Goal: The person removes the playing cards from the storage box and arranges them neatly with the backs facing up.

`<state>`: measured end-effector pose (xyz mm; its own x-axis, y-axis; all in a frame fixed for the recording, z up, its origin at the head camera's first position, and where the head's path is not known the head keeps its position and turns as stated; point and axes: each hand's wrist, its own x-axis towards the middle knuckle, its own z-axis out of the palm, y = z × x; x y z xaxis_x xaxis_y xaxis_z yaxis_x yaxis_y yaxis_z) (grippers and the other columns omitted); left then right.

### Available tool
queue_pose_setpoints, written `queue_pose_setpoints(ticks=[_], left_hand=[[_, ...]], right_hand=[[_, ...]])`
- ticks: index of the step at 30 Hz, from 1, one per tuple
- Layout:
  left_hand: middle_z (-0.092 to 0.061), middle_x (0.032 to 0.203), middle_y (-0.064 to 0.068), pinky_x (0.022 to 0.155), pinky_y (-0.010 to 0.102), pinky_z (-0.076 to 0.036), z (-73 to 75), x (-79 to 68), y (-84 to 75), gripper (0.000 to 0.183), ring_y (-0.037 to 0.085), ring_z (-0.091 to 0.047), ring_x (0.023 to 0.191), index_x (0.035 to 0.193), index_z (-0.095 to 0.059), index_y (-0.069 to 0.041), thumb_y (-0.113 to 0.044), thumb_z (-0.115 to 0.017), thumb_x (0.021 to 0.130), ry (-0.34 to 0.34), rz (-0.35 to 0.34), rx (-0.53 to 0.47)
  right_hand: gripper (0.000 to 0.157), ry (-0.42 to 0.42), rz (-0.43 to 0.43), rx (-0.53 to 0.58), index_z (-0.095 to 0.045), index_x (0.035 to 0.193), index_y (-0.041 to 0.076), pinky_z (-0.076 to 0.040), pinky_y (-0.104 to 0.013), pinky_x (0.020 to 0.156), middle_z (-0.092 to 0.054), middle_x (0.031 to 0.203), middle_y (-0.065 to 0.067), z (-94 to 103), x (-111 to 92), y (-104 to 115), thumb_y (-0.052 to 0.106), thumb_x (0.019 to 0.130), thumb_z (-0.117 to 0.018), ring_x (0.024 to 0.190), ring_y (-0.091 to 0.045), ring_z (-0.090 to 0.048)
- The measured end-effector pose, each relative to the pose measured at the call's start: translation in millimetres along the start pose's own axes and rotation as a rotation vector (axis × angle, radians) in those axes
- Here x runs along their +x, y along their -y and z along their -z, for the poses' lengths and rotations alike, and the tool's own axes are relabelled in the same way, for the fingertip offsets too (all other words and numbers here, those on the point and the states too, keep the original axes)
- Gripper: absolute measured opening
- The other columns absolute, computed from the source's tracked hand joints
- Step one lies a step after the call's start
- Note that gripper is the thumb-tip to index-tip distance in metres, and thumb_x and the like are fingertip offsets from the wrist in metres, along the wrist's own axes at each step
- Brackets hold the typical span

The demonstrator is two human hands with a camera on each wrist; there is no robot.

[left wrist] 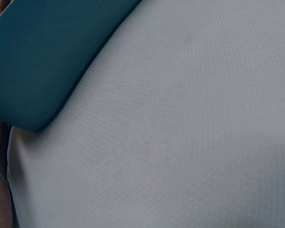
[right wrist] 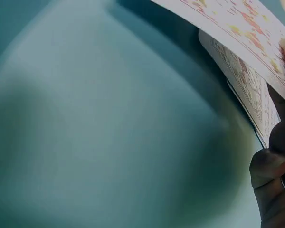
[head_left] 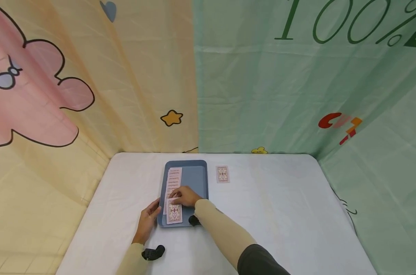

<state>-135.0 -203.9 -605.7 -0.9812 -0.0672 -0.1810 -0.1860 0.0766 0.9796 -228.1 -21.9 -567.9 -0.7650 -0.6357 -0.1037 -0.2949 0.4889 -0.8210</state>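
Note:
A blue-grey tray (head_left: 195,179) stands on the white table. Along its left side runs an overlapping column of patterned playing cards (head_left: 174,178), backs up. My right hand (head_left: 185,196) reaches over the tray from the right and pinches one playing card (head_left: 174,212) near the front of the column. In the right wrist view this playing card (right wrist: 237,31) is raised at a tilt, with more cards (right wrist: 247,83) below it. My left hand (head_left: 148,219) touches the tray's left rim near the front corner, fingers fairly straight; the left wrist view catches only its edge.
A single playing card (head_left: 223,174) lies back up on the table, to the right of the tray. Printed curtains (head_left: 152,76) hang behind and beside the white tabletop (head_left: 280,214). A black wrist device (head_left: 153,253) sits on my left wrist.

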Motion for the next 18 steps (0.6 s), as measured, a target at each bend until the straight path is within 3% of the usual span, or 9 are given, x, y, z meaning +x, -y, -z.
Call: queue_pose_setpoints(ticks=[6,11,18], left_hand=[[-0.035,0.150,0.023,0.105,0.025,-0.033,1.0,1.1,1.1,0.047,0.033,-0.032,0.139,0.144,-0.036,0.006,-0.007,-0.048,0.101,-0.002,0.032,0.001],[-0.034,0.150,0.023,0.101,0.016,-0.035,1.8,2.2,2.3,0.048,0.033,-0.033,0.139,0.145,-0.035,0.006,-0.006,-0.048,0.100,0.003,0.034,-0.014],[-0.034,0.151,0.023,0.093,0.006,-0.036,1.6,2.0,1.9,0.048,0.033,-0.032,0.139,0.145,-0.035,0.006,-0.007,-0.049,0.100,0.005,0.025,-0.022]], right_hand=[[0.020,-0.052,0.007,0.037,-0.073,0.107,0.006,-0.047,-0.023,0.087,-0.070,0.107,-0.005,8.9,-8.0,-3.4,0.011,0.089,-0.069,0.092,-0.010,-0.059],[0.021,-0.090,0.031,0.060,-0.072,0.108,0.002,-0.047,-0.030,0.095,-0.069,0.111,-0.010,20.0,-12.4,-11.8,0.011,0.090,-0.067,0.106,-0.020,-0.061],[0.016,-0.177,-0.036,0.108,-0.073,0.103,0.008,-0.049,-0.031,0.085,-0.068,0.105,-0.005,41.6,-23.7,-22.4,0.014,0.089,-0.069,0.095,-0.015,-0.059]])
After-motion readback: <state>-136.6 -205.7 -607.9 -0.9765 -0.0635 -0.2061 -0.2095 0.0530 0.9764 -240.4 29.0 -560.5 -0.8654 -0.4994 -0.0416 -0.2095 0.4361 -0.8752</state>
